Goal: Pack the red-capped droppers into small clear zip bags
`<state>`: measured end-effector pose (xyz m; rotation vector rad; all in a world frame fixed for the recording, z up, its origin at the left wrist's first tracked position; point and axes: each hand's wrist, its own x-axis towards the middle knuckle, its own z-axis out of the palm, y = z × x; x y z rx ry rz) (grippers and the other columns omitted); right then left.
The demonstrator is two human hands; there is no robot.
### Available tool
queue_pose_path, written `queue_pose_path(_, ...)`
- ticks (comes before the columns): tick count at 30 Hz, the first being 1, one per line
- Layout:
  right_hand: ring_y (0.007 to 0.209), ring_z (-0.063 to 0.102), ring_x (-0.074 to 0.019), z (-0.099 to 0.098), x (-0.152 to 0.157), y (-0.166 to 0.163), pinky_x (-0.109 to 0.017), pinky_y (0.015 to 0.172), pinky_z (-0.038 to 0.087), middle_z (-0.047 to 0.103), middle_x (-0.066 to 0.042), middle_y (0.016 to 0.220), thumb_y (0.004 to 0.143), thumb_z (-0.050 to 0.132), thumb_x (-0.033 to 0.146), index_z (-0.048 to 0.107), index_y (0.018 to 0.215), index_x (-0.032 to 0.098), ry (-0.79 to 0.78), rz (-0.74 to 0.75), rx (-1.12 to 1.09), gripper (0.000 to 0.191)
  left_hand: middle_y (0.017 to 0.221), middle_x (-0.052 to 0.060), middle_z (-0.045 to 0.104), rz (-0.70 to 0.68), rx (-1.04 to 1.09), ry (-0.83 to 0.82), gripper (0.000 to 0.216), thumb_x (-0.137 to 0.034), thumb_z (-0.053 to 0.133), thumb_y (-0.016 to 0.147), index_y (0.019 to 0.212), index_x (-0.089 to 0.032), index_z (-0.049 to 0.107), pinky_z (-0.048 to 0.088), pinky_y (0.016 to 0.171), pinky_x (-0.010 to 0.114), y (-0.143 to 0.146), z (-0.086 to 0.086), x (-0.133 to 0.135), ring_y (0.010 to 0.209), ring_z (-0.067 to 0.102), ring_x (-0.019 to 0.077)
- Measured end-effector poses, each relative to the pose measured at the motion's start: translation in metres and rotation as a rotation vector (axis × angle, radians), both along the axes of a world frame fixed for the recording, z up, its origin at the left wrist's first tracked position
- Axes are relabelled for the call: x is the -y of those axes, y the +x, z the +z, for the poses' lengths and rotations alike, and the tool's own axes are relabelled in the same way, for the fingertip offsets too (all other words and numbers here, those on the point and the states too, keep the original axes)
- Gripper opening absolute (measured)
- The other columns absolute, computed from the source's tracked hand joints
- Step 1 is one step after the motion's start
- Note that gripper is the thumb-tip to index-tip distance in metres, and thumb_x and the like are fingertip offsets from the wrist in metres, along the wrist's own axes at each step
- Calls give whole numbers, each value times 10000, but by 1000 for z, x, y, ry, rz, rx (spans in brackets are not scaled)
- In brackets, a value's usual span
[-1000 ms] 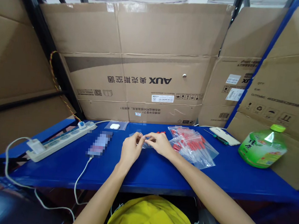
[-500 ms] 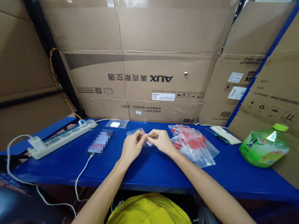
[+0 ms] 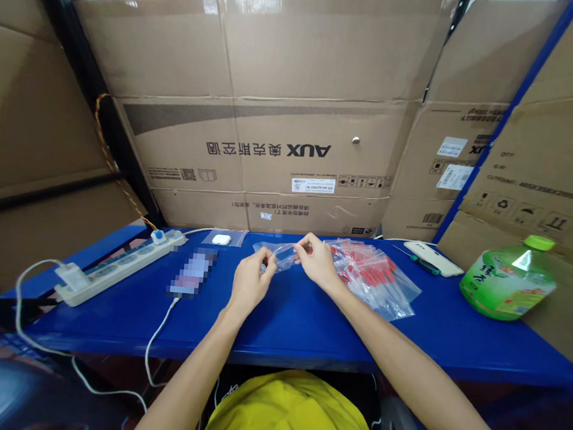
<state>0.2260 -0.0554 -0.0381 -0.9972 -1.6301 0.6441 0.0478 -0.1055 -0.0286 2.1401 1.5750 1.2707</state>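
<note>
A small clear plastic bag (image 3: 287, 254) is stretched between my two hands above the blue table. My left hand (image 3: 254, 276) pinches its left end with thumb and fingers. At the other end, the fingertips of my right hand (image 3: 316, 261) are closed on the bag's edge. Whatever the bag may contain is too small and blurred to make out. Just to the right of my right hand lies a pile of clear zip bags (image 3: 372, 269) with red items inside, partly hidden by my hand and forearm.
On the left are a white power strip (image 3: 121, 264), a phone (image 3: 192, 272) on a cable and a white case (image 3: 221, 239) on a plastic bag. A green screwdriver (image 3: 425, 264), a cream-coloured panel (image 3: 436, 258) and a green bottle (image 3: 509, 281) stand or lie right. Cardboard (image 3: 280, 60) walls the back.
My hands, which were together at the fingertips, have moved apart. The right hand went up and to the right, and the clear bag now spans the gap.
</note>
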Motion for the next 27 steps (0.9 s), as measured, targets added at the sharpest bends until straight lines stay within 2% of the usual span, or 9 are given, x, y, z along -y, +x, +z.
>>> queue_pose_path(3, 702, 676, -185, 0, 3, 1, -292, 706, 512, 682, -14, 773, 906, 579, 242, 538, 858, 239, 180, -14, 236, 63, 741, -2, 656, 27, -33, 28, 272, -385, 456, 1014, 816, -227, 557, 340, 637, 271, 2, 0, 2, 631, 554, 154)
queue_pose_path(5, 690, 658, -174, -1, 6, -2, -277, 698, 486, 674, -2, 791, 878, 584, 206, 536, 930, 244, 211, 24, 312, 80, 775, 9, 674, 46, -38, 58, 272, -394, 454, 1024, 844, -229, 573, 362, 649, 274, 3, 1, 4, 657, 579, 162)
queue_pose_path(8, 678, 628, -174, -2, 8, -6, -272, 691, 456, 643, 15, 769, 832, 583, 173, 524, 979, 246, 199, -46, 344, 175, 808, 20, 687, 42, -52, 109, 280, -413, 453, 1033, 866, -231, 585, 398, 677, 275, 5, 4, 10, 695, 604, 169)
queue_pose_path(13, 727, 578, -179, 10, 4, 0, -296, 731, 465, 601, -14, 804, 776, 533, 150, 473, 832, 241, 273, -261, 228, 122, 846, 31, 697, 0, -73, 100, 267, -431, 514, 999, 838, -236, 600, 448, 773, 287, 10, 10, 20, 803, 637, 190)
queue_pose_path(16, 702, 575, -174, 21, -2, 5, -307, 717, 516, 561, -1, 763, 792, 543, 194, 456, 814, 246, 209, -251, -24, 104, 906, 53, 715, -90, 228, -111, 326, -526, 547, 962, 844, -228, 606, 497, 849, 322, 15, 12, 19, 907, 661, 223)
queue_pose_path(20, 614, 612, -151, 33, -15, 1, -299, 641, 583, 584, 22, 702, 800, 602, 263, 477, 849, 242, -185, 48, -534, 136, 1210, 149, 713, -257, 950, -534, 492, -634, 431, 978, 1080, -194, 627, 563, 927, 395, 25, 22, 2, 1103, 689, 266)
queue_pose_path(23, 660, 649, -147, 34, -25, -8, -281, 649, 606, 657, -15, 760, 759, 688, 248, 536, 857, 219, -378, 286, -660, 183, 1386, 143, 643, -482, 1167, -440, 559, -677, 452, 969, 1208, -203, 627, 543, 1025, 376, 34, 40, -20, 1279, 627, 262)
queue_pose_path(25, 663, 653, -151, 31, -29, -14, -282, 647, 612, 666, -30, 759, 764, 722, 256, 546, 853, 210, -431, 363, -652, 203, 1383, 130, 645, -535, 1242, -334, 515, -631, 470, 979, 1221, -204, 625, 547, 1030, 383, 40, 54, -38, 1302, 615, 262)
queue_pose_path(27, 634, 652, -157, 27, -31, -18, -307, 634, 614, 659, -25, 745, 785, 733, 283, 533, 899, 210, -466, 352, -594, 241, 1375, 103, 654, -528, 1332, -262, 404, -528, 478, 995, 1235, -230, 609, 555, 1019, 389, 45, 65, -57, 1293, 626, 244)
